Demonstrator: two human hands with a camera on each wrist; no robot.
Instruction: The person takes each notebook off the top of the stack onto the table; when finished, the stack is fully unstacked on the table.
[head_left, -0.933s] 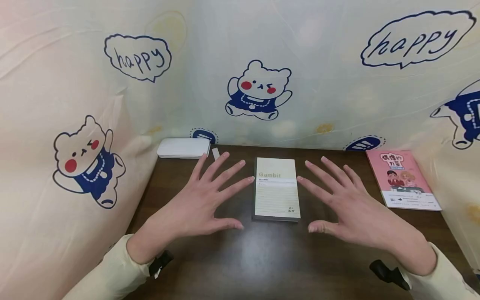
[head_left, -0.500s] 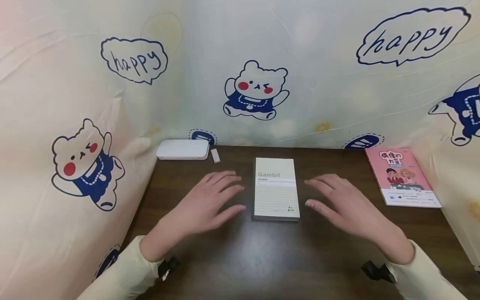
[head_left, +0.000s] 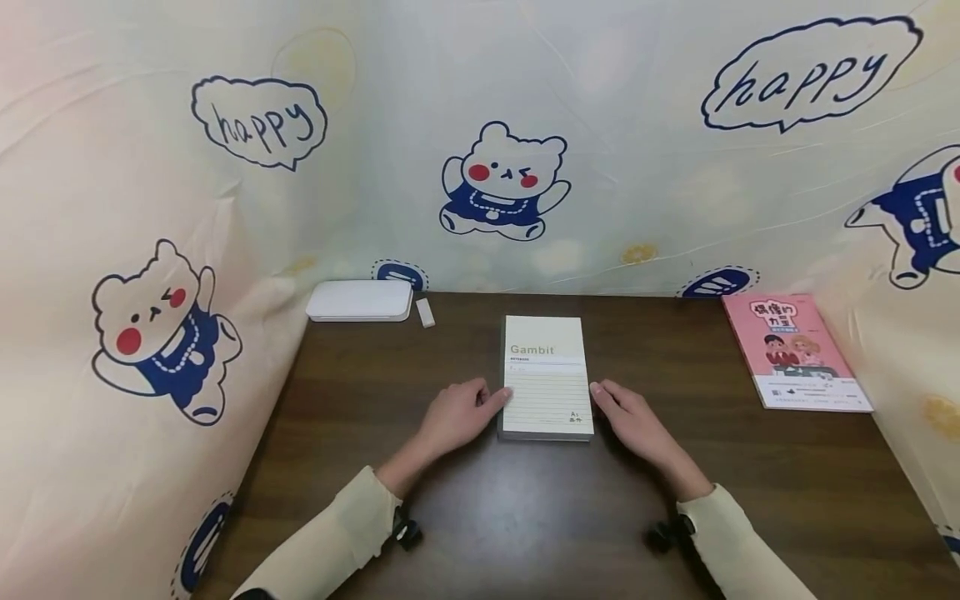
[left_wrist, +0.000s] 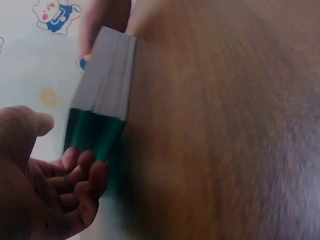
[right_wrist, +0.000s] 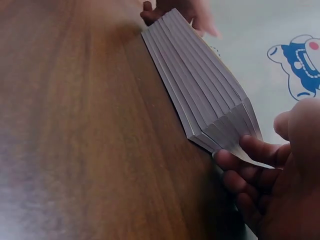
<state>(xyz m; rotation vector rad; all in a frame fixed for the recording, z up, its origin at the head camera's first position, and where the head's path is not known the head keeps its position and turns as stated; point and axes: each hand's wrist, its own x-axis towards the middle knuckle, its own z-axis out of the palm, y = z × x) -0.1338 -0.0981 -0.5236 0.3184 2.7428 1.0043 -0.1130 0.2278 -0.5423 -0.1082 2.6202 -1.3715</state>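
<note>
A stack of several notebooks [head_left: 547,379], the top one with a cream "Gambit" cover, lies flat on the dark wood table [head_left: 517,517]. My left hand [head_left: 457,417] is at its left side; in the left wrist view, bent fingertips [left_wrist: 95,172] touch the green spines [left_wrist: 95,130] while the thumb stands apart. At the right side is my right hand [head_left: 633,421]. Its bent fingers [right_wrist: 260,150] touch the page edges [right_wrist: 200,80] low down in the right wrist view, and that thumb too is off the stack.
At the back left lie a white case [head_left: 360,300] and a small white block [head_left: 425,312]. A pink book [head_left: 795,350] lies at the back right. Printed cloth [head_left: 630,167] with bears walls the table at the back and sides.
Both hands have come down and inward from spread fingers above the table to the two sides of the notebook stack, their fingers now bent. The notebooks stay on the table.
</note>
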